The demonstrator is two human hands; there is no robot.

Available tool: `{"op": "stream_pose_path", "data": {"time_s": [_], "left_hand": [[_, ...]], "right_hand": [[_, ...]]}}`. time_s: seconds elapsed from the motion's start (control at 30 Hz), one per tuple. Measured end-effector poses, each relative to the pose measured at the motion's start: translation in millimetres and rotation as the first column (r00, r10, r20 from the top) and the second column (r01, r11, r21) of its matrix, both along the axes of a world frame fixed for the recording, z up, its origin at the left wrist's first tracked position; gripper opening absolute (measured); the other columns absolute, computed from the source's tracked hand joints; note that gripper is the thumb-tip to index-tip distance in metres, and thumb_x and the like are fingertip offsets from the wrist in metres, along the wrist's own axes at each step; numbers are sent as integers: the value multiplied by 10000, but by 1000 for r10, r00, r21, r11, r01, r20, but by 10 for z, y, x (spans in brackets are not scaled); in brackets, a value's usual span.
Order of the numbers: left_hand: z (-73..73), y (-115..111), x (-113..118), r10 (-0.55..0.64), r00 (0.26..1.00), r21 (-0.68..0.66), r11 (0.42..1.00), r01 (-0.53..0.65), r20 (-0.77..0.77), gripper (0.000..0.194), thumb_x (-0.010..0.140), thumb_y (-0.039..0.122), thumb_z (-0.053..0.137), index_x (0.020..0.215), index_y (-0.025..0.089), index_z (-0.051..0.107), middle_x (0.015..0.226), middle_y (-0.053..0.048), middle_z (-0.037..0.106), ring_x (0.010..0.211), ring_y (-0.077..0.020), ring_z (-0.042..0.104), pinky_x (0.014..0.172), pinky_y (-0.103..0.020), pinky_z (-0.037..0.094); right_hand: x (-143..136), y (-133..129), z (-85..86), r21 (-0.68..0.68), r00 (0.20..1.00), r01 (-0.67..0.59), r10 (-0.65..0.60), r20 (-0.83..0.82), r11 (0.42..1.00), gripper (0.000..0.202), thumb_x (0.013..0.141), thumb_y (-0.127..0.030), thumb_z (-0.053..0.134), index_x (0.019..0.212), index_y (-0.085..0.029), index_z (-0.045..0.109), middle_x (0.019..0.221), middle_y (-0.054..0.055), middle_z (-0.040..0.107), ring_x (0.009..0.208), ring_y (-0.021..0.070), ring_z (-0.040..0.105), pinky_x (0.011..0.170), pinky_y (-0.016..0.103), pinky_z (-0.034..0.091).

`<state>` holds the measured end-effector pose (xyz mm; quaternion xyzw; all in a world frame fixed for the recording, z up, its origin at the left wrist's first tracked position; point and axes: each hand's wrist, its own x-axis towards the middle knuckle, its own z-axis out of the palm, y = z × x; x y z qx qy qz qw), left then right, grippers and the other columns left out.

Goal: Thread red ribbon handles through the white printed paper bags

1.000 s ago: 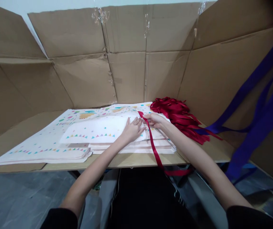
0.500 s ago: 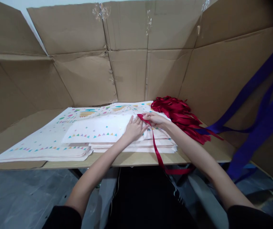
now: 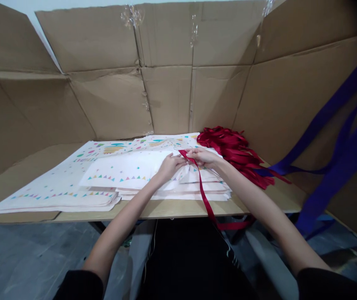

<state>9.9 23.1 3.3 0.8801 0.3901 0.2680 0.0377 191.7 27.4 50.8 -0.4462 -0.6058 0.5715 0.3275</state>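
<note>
A white sheet (image 3: pixel 128 166) printed with coloured bunting and small stars lies on top of the stacks, its left end reaching over the left pile. My left hand (image 3: pixel 168 167) is closed at its right end, thumb up and fingers bent around the edge; the fingertips are partly hidden. Just to the right, my right hand (image 3: pixel 202 156) pinches a red ribbon (image 3: pixel 202 189) close to that same edge. From my fingers the ribbon hangs down over the table's front edge and loops rightward below it. Both hands nearly touch.
Stacks of printed white sheets (image 3: pixel 51 183) cover the left and middle of the table (image 3: pixel 166 212). A heap of red ribbons (image 3: pixel 228 143) lies at the back right. Blue ribbons (image 3: pixel 331 166) hang at the right. Cardboard walls (image 3: pixel 168 96) enclose the back and sides.
My left hand has gone from lying flat with fingers spread to bent around the sheet's edge, shifting slightly left. The sheet has moved a little leftward. My right hand stays on the red ribbon.
</note>
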Motion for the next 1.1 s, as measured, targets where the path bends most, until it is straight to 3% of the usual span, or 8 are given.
{"op": "stream_pose_path", "data": {"time_s": [0.23, 0.33, 0.43, 0.53, 0.67, 0.77, 1.1], "left_hand": [[97, 31, 69, 38, 997, -30, 999, -36, 70, 398, 966, 334, 352, 983, 237, 737, 1033, 0, 728, 867, -197, 651, 1032, -376, 361], [135, 2, 99, 46, 997, -42, 998, -44, 59, 402, 959, 344, 348, 988, 235, 734, 1011, -1, 732, 886, -211, 647, 1021, -381, 370], [110, 3, 91, 84, 995, -64, 995, -80, 57, 360, 944, 319, 385, 952, 232, 735, 1027, -16, 729, 973, -219, 647, 1059, -393, 327], [39, 42, 53, 89, 992, -66, 994, -83, 89, 327, 938, 301, 412, 955, 232, 731, 1083, -27, 714, 1084, -224, 619, 1085, -394, 293], [-52, 99, 5, 60, 991, -41, 998, -56, 116, 302, 936, 322, 439, 995, 235, 722, 1137, -28, 693, 1139, -223, 595, 1096, -390, 285], [-76, 108, -5, 66, 990, -43, 997, -61, 123, 294, 931, 322, 453, 1030, 235, 715, 1172, -26, 675, 1185, -229, 567, 1106, -405, 281], [-18, 38, 20, 80, 988, -103, 992, -67, 135, 320, 938, 274, 423, 1082, 215, 703, 1198, -32, 658, 1225, -235, 536, 1123, -411, 262]], "right_hand": [[17, 21, -2, 63, 997, -54, 51, 54, 997, 173, 826, -159, 595, 661, -157, 547, 631, -5, 585, 365, 17, 243, 316, 177, 159], [19, 2, 38, 81, 992, -50, 40, 122, 995, 210, 830, -177, 600, 633, -158, 530, 737, 25, 646, 373, 15, 262, 316, 177, 186], [83, -42, 120, 153, 969, 56, -90, 228, 987, 204, 795, -180, 646, 620, -152, 545, 700, 24, 632, 409, 29, 327, 338, 170, 222], [251, -98, 223, 236, 922, 99, -178, 345, 967, 189, 738, -180, 693, 597, -144, 572, 593, 2, 567, 429, 39, 337, 357, 174, 222], [501, -157, 316, 213, 874, 55, -150, 463, 975, 117, 698, -163, 699, 606, -136, 631, 467, -38, 429, 413, 46, 300, 370, 191, 199], [565, -171, 312, 166, 864, 78, -150, 481, 983, 80, 687, -148, 697, 620, -137, 653, 449, -53, 381, 410, 44, 262, 376, 198, 183], [460, -126, 203, 146, 907, 65, -120, 405, 987, 142, 673, -154, 720, 562, -139, 632, 442, -41, 426, 393, 45, 302, 366, 201, 196]]}}
